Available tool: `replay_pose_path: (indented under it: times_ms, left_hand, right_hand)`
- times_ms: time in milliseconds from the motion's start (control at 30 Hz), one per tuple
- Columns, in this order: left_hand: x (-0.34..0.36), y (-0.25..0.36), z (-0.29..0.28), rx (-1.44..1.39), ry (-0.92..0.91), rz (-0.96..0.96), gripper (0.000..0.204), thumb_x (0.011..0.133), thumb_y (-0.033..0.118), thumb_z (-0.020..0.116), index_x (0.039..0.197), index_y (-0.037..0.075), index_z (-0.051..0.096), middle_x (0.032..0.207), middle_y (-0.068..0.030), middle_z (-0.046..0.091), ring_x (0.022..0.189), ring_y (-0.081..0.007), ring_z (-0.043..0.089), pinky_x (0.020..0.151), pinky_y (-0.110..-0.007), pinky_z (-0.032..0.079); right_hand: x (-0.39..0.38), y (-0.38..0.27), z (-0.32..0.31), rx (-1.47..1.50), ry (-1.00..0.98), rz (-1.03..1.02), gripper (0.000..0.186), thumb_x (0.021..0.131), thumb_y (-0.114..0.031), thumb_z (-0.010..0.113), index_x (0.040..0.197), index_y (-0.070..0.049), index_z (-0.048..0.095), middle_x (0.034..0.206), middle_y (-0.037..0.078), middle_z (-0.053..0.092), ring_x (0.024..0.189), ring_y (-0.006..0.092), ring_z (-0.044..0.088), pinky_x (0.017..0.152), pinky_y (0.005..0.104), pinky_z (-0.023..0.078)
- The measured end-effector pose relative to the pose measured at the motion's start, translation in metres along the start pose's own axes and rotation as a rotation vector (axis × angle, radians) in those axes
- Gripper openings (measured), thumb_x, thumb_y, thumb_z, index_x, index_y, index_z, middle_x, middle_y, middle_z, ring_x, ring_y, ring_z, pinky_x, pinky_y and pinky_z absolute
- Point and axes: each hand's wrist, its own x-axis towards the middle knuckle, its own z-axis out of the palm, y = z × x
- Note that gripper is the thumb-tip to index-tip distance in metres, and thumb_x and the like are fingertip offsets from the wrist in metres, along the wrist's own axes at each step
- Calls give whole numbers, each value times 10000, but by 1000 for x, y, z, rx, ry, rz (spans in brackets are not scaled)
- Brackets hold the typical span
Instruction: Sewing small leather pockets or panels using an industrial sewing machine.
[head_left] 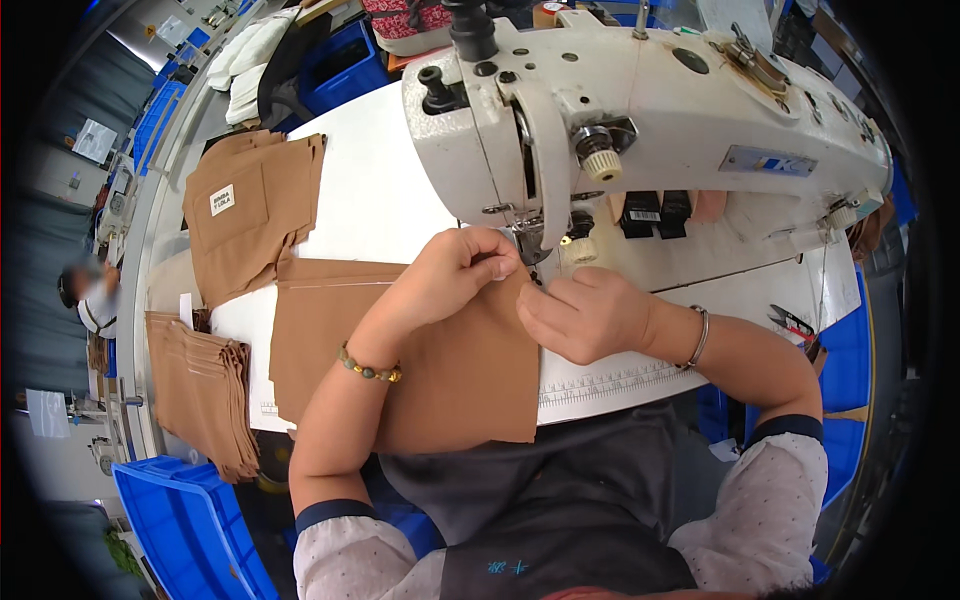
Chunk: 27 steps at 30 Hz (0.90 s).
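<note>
Brown fabric point(450, 360) lies flat on the white counter point(370, 190) in front of you, and its far edge reaches under the needle area of the sewing machine point(640, 110). Your left hand point(462, 265) has a closed grip: the fingers are curled and pinch a small white piece at the fabric's upper edge, just beside the presser foot point(530, 245). Your right hand point(585, 315) rests on the same edge, fingers bent and pressing down, with the fingertips close to the left hand; whether it pinches the cloth or only presses it, I cannot tell. You wear a bead bracelet point(368, 366) on the left wrist and a metal bangle point(698, 338) on the right. To the left on the counter is a stack of brown pieces point(255, 205), the top one with a white label. Another pile of brown pieces point(200, 385) hangs beside the counter, above a blue bin point(175, 515). Scissors point(792, 322) lie at the right.
</note>
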Motion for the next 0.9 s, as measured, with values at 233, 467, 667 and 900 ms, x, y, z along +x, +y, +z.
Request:
replay_pose_path:
  times_ms: [233,467,667,900]
  left_hand:
    - [-4,6,19,452,270,164,70,858,121,716,887,62,740,813,-136,706,726,-296,671,681,-382,535]
    - [-5,7,21,512,312,110,115,809,94,761,874,21,700,795,-136,700,744,-322,674,673,-380,524]
    - [-4,3,15,395,284,124,97,811,135,717,840,43,733,723,-136,709,657,-298,687,631,-371,539]
    - [7,16,5,347,188,-57,152,845,134,739,908,2,700,765,-48,694,692,-126,619,675,-308,512]
  right_hand:
    - [-12,-7,12,157,-39,164,141,715,-125,649,833,-49,642,868,57,652,562,126,549,478,262,440]
    - [-11,-5,2,259,-207,243,277,769,-103,696,1039,-42,719,1076,58,714,642,109,649,450,259,459]
    - [-10,-5,-1,245,-222,252,272,772,-121,701,1038,-71,729,1091,41,718,630,103,645,441,270,453]
    - [-10,1,11,271,-87,279,161,759,-110,668,910,-55,674,745,28,608,517,152,596,447,301,461]
